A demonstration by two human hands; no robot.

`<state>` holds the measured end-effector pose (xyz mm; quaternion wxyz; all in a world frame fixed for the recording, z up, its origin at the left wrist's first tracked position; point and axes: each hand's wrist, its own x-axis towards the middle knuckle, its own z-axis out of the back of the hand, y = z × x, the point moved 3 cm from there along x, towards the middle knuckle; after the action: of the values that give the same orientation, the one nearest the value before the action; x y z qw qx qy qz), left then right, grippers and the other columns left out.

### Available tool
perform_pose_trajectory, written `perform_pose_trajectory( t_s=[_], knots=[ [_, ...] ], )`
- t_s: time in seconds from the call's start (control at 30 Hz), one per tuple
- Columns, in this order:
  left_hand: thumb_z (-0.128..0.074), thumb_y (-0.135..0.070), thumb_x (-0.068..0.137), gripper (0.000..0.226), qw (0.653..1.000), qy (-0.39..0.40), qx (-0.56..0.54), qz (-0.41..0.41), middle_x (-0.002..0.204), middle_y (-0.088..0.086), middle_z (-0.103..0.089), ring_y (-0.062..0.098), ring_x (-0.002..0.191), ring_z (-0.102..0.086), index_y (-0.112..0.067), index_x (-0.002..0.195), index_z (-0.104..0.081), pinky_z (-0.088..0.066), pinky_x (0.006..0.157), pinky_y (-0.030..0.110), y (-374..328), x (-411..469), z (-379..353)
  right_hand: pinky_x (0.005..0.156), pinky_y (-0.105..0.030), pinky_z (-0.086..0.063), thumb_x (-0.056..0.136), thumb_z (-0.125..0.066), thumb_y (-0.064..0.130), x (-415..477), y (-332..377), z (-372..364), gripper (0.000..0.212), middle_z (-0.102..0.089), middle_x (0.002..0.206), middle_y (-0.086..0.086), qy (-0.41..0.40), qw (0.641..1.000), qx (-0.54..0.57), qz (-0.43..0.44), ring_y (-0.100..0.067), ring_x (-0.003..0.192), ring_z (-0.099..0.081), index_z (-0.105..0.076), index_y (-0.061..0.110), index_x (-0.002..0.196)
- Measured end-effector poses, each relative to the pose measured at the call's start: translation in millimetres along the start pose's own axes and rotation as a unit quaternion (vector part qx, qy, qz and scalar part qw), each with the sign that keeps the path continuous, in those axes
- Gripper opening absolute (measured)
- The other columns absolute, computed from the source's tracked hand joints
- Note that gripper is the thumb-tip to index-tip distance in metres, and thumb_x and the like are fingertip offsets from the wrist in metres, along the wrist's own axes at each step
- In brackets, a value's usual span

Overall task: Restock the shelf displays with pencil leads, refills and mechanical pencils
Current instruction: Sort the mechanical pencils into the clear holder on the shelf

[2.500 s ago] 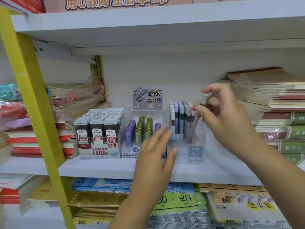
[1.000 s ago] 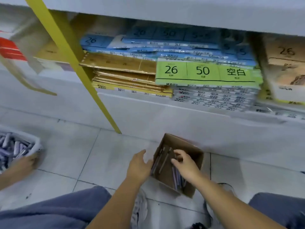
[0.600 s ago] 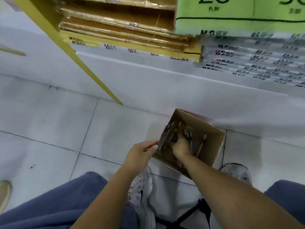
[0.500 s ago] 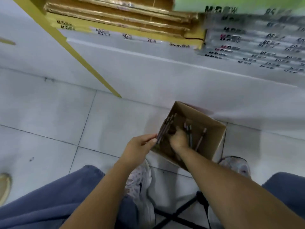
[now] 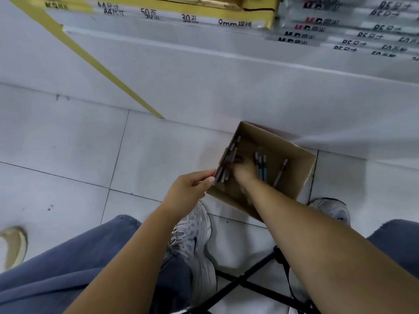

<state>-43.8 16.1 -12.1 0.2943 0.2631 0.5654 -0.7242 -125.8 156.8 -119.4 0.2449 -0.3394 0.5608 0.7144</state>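
A small open cardboard box (image 5: pixel 292 155) sits on the tiled floor (image 5: pixel 68 143), its far corner close against the white base of the shelf unit (image 5: pixel 226 82). The left hand (image 5: pixel 192 189) is at the box's left wall, thumb and fingers (image 5: pixel 209 179) pinched together on a bundle of mechanical pencils (image 5: pixel 226 162) that lies along that wall. The right hand (image 5: pixel 244 172) reaches down inside the box, palm down; its fingers are hidden beneath it, so I cannot tell whether they are closed on anything. A few loose pencils (image 5: pixel 260 166) lie on the box bottom just right of that hand, and one more pencil (image 5: pixel 280 172) lies tilted near the right wall. A white sneaker (image 5: pixel 195 234) stands below the box's near corner.
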Motion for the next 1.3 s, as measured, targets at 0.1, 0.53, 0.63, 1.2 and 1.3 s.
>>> perform_pose_trajectory(
  t_s=[0.1,0.53,0.63,1.2,1.3],
  knots=[
    [-0.06,-0.024,0.099,0.027,1.0,-0.003,-0.004,-0.001,0.109,-0.013,-0.074,0.016,0.109,-0.066,-0.047,0.111,-0.068,-0.056,0.096,0.037,2.4,2.3,0.7,0.047,-0.009,-0.043,0.09,-0.062,0.007,-2.2,3.4,0.3,0.017,-0.063,0.071,0.014,-0.01,1.0,-0.002,-0.008,0.002,0.059,-0.059,-0.061,0.024,0.094],
    [-0.067,-0.017,0.091,0.027,0.973,-0.145,0.122,-0.13,0.105,-0.011,-0.067,0.001,0.086,-0.061,-0.028,0.116,-0.068,-0.044,0.071,0.012,-31.1,-6.7,-2.5,0.051,-0.017,-0.049,0.102,-0.04,0.037,-107.7,57.8,73.4,0.01,-0.055,0.069,0.004,-0.002,0.988,-0.044,0.148,0.0,0.052,-0.056,-0.047,0.034,0.097],
    [-0.068,-0.016,0.089,0.025,0.963,-0.129,0.123,-0.204,0.092,-0.013,-0.066,-0.002,0.081,-0.059,-0.028,0.11,-0.071,-0.043,0.07,0.005,-51.1,-9.5,-30.3,0.052,-0.012,-0.04,0.1,-0.045,0.037,-132.6,63.1,125.1,0.014,-0.05,0.072,0.005,-0.125,0.963,-0.066,0.23,0.002,0.056,-0.051,-0.044,0.033,0.087],
    [-0.074,-0.015,0.087,0.03,0.975,0.141,0.132,0.11,0.124,0.009,-0.068,0.027,0.114,-0.062,-0.015,0.115,-0.065,-0.045,0.108,0.045,-20.1,91.6,-132.5,0.058,-0.027,-0.043,0.086,-0.068,0.037,-100.7,1.6,160.6,0.019,-0.053,0.081,0.003,-0.068,0.992,-0.075,0.08,-0.011,0.066,-0.05,-0.051,0.03,0.091],
    [-0.074,-0.019,0.087,0.016,0.969,0.171,0.15,0.096,0.12,0.005,-0.068,0.026,0.113,-0.062,-0.027,0.096,-0.064,-0.044,0.108,0.047,-17.7,97.9,-141.0,0.052,-0.023,-0.044,0.086,-0.067,0.038,-99.3,-0.8,162.0,0.019,-0.052,0.08,0.002,-0.06,0.994,-0.069,0.06,-0.012,0.064,-0.05,-0.051,0.031,0.094]
  ],
)
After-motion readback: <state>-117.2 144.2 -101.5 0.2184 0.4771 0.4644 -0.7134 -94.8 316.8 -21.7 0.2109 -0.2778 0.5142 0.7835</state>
